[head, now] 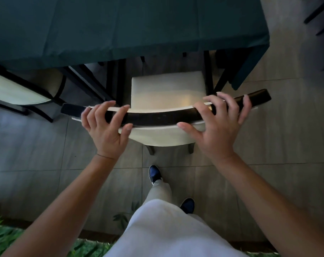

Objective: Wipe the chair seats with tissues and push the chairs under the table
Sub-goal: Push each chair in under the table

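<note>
A chair with a cream seat (166,89) and a dark curved top rail (157,117) stands in front of me, its seat partly under the table (120,30), which is draped in a dark green cloth. My left hand (105,128) holds the left part of the rail, fingers over the top and thumb underneath. On the right part of the rail, my right hand (218,127) grips the same way. No tissue is in view.
A second cream-seated chair (18,89) is tucked under the table at the left. Dark chair legs (318,13) show at the top right. The floor is grey tile, with green artificial grass (5,236) at the bottom left. My foot (154,174) is just behind the chair.
</note>
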A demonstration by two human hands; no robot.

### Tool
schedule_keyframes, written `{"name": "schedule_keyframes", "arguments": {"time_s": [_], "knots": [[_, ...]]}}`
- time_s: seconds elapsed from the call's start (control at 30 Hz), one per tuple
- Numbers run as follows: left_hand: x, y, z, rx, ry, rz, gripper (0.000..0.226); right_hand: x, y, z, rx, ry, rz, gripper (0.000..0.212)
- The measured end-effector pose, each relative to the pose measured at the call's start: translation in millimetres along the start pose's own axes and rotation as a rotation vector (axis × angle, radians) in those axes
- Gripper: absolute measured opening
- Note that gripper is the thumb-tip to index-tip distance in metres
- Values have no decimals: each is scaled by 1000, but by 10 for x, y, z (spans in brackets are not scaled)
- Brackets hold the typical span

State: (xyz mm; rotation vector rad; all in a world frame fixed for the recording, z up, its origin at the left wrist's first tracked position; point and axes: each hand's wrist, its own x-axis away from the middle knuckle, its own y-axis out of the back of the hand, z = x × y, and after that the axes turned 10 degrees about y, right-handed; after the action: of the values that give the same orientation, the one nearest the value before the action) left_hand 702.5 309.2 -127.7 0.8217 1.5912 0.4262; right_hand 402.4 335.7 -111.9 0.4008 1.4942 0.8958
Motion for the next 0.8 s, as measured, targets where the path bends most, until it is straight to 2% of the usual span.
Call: {"name": "schedule_keyframes", "arguments": {"time_s": [0.37, 0.8], "knots": [[-116, -56, 217, 28, 3, -18, 53, -81, -103, 213, 6, 2, 0, 58], [-171, -275, -200, 16, 3, -69, 49, -219, -143, -340, -4, 48, 3, 57]]}}
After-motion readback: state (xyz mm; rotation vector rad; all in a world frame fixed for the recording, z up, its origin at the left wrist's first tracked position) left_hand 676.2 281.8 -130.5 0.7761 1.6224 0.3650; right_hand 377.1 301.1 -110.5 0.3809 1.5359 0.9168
